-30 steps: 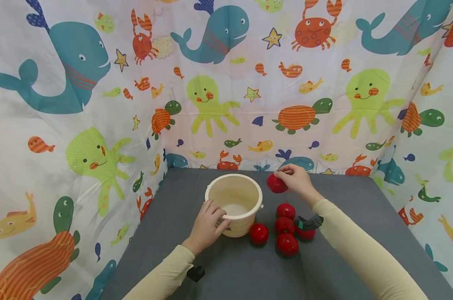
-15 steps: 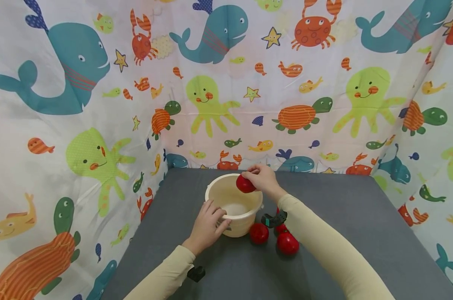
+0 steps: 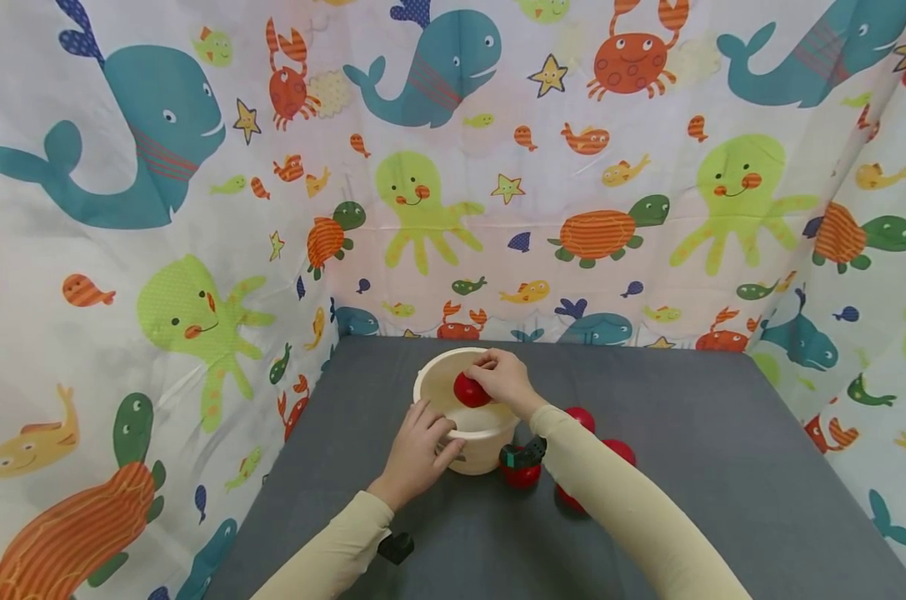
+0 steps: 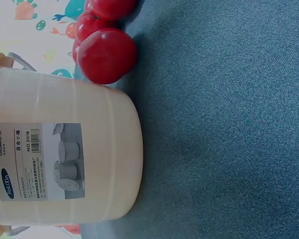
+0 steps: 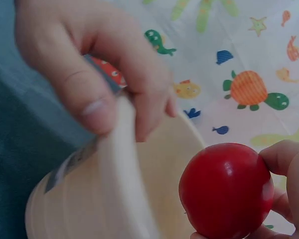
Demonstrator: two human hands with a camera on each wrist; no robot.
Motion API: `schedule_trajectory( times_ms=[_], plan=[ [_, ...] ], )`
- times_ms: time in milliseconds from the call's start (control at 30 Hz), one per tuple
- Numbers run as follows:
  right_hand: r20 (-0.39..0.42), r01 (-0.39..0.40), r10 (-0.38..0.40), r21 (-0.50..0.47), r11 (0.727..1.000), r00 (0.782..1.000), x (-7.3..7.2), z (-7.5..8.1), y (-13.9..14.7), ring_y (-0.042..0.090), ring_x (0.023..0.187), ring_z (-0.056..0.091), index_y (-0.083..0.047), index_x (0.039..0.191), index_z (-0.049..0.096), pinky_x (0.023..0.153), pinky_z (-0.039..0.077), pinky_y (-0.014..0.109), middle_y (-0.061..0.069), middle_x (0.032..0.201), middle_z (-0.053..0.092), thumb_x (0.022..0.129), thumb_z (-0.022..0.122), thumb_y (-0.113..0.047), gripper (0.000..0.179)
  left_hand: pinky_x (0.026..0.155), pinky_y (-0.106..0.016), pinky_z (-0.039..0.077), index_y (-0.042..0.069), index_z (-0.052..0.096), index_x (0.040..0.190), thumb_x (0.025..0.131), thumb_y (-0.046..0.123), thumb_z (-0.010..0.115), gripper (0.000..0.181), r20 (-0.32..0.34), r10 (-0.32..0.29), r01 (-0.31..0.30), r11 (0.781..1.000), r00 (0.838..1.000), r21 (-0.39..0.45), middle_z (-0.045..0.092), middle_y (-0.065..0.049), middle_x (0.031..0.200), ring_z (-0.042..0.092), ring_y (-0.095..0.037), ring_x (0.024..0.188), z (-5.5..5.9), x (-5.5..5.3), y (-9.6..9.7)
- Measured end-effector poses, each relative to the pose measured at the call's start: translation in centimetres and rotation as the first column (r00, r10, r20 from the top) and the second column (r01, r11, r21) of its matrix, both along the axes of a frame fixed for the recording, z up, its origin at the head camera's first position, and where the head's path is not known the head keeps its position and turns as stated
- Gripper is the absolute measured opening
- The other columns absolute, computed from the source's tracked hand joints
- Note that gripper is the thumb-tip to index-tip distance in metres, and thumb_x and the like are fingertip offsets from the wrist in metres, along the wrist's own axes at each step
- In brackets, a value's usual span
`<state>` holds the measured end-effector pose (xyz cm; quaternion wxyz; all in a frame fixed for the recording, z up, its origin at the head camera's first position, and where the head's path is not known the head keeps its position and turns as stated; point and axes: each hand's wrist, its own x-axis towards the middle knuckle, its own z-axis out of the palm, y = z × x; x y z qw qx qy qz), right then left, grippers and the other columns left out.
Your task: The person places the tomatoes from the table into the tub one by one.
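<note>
A cream bucket (image 3: 483,454) stands on the dark table; its printed label (image 4: 40,162) shows in the left wrist view. My left hand (image 3: 415,457) grips the near rim, thumb (image 5: 97,112) outside and fingers over the inside. Over the bucket's mouth, my right hand (image 3: 503,382) pinches a red apple (image 3: 470,392) between thumb and fingertips. In the right wrist view this apple (image 5: 226,191) hangs beside the rim, smooth and round. Another apple (image 3: 520,477) sits close against the bucket's right side.
More red apples (image 3: 618,451) lie to the right of the bucket, partly hidden by my right forearm. The grey table (image 3: 693,433) is bordered by a hanging sea-animal curtain (image 3: 513,208) at the back and sides.
My right hand has carried the apple leftward from above the other apples to over the bucket's opening, and lowered it slightly. My left hand has stayed on the rim.
</note>
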<state>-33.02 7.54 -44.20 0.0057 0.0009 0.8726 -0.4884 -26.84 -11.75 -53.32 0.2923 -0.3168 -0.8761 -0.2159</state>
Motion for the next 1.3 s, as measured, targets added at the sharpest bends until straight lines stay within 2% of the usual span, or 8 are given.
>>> schedule_trajectory(
  times_ms=[233, 433, 533, 700, 800, 1100, 1300],
  plan=[
    [-0.013, -0.021, 0.021, 0.024, 0.999, 1.0, 0.2, -1.5, -0.6, 0.024, 0.087, 0.07, -0.008, 0.101, 0.07, 0.061, 0.062, 0.035, 0.014, 0.103, 0.074, 0.089, 0.073, -0.027, 0.023, 0.106, -0.07, 0.045, 0.014, 0.07, 0.099, 0.092, 0.035, 0.072, 0.022, 0.008, 0.018, -0.018, 1.0, 1.0, -0.004, 0.066, -0.007, 0.103, 0.055, -0.038, 0.128, -0.1, 0.0, 0.0],
    [-0.021, -0.045, 0.047, 0.077, 0.996, 0.999, 0.2, -2.0, -1.0, 0.023, 0.085, 0.07, -0.007, 0.1, 0.071, 0.057, 0.061, 0.032, 0.014, 0.101, 0.073, 0.089, 0.074, -0.027, 0.023, 0.105, -0.071, 0.044, 0.014, 0.071, 0.1, 0.092, 0.034, 0.071, 0.022, 0.016, 0.016, -0.016, 1.0, 1.0, 0.003, 0.067, -0.007, 0.104, 0.056, -0.04, 0.128, -0.2, 0.1, 0.0],
    [-0.019, -0.049, 0.051, 0.112, 0.992, 0.999, 0.2, -2.0, -1.1, 0.024, 0.085, 0.069, -0.007, 0.099, 0.071, 0.059, 0.061, 0.033, 0.014, 0.101, 0.074, 0.089, 0.074, -0.028, 0.024, 0.106, -0.071, 0.043, 0.014, 0.071, 0.1, 0.092, 0.035, 0.071, 0.022, 0.026, 0.015, -0.015, 1.0, 1.0, 0.007, 0.068, -0.007, 0.104, 0.056, -0.04, 0.129, -0.2, 0.1, 0.1],
    [-0.02, -0.045, 0.049, 0.17, 0.984, 0.999, 0.1, -2.0, -1.1, 0.025, 0.088, 0.069, -0.008, 0.099, 0.071, 0.07, 0.063, 0.037, 0.013, 0.102, 0.075, 0.088, 0.075, -0.028, 0.023, 0.108, -0.071, 0.042, 0.015, 0.071, 0.101, 0.093, 0.036, 0.069, 0.023, 0.052, 0.017, -0.018, 1.0, 0.998, 0.006, 0.068, -0.008, 0.105, 0.056, -0.042, 0.129, -0.1, 0.0, 0.2],
    [-0.015, -0.046, 0.05, 0.188, 0.981, 0.999, -0.1, -2.2, -1.1, 0.025, 0.089, 0.069, -0.009, 0.099, 0.071, 0.071, 0.064, 0.037, 0.013, 0.103, 0.075, 0.087, 0.075, -0.027, 0.023, 0.107, -0.072, 0.041, 0.015, 0.071, 0.1, 0.094, 0.037, 0.068, 0.023, 0.064, 0.022, -0.023, 1.0, 0.998, 0.006, 0.068, -0.008, 0.105, 0.056, -0.043, 0.13, -0.1, 0.0, 0.2],
    [0.01, -0.063, 0.062, 0.137, 0.989, 0.998, 0.2, -1.8, -1.2, 0.019, 0.069, 0.068, -0.004, 0.111, 0.069, 0.055, 0.057, 0.029, 0.015, 0.109, 0.075, 0.088, 0.073, -0.019, 0.028, 0.105, -0.073, 0.043, 0.014, 0.071, 0.101, 0.092, 0.036, 0.07, 0.024, 0.024, 0.034, -0.034, 0.999, 0.999, -0.006, 0.069, -0.01, 0.108, 0.055, -0.044, 0.13, -0.1, 0.0, 0.1],
    [0.02, -0.072, 0.07, 0.126, 0.989, 0.997, 0.4, -1.7, -1.2, 0.021, 0.075, 0.069, -0.003, 0.116, 0.068, 0.057, 0.059, 0.03, 0.015, 0.115, 0.073, 0.089, 0.073, -0.022, 0.034, 0.107, -0.071, 0.043, 0.012, 0.072, 0.101, 0.093, 0.035, 0.07, 0.024, 0.034, 0.028, -0.028, 1.0, 0.999, -0.005, 0.069, -0.01, 0.107, 0.056, -0.042, 0.129, 0.0, 0.1, 0.1]
  ],
)
